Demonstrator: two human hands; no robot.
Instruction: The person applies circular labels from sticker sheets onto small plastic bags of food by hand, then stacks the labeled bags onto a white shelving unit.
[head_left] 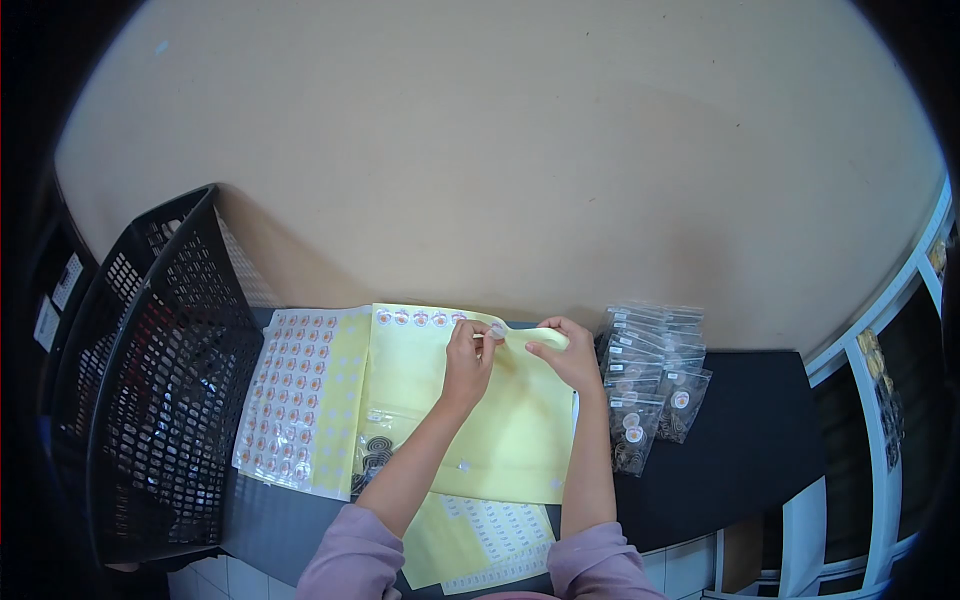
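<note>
Two hands at work over one big yellow sheet [470, 420], and look at that top edge! The right hand [570, 352] is clamped on the upper right corner, thumb on one side, fingers on the other, and the paper rolls up in a curl, probably because bending the backing frees a sticker's edge. Over to the left hand [470, 355]: thumb and finger drawn together, and it looks as if they have a round sticker [497, 328] pinched at the very tips, though the detail there is tiny.

So where is that sticker? Right at the left fingertips, just short of the right hand's curl, between the two grips. A row of stickers [420, 318] runs along the top edge to the left of it, while most of the sheet below is bare.

Now the surroundings! A clear packet [378, 445] with a dark coil lies beside the left forearm, seemingly kept within easy reach. A fuller sticker sheet [285, 390] lies between the yellow one and the black basket [170, 400]. Over on the right, packets overlap in a pile [640, 360], some showing round stickers, perhaps gathered there to leave the middle for handling. Small labels [500, 535] lie nearest the body.
</note>
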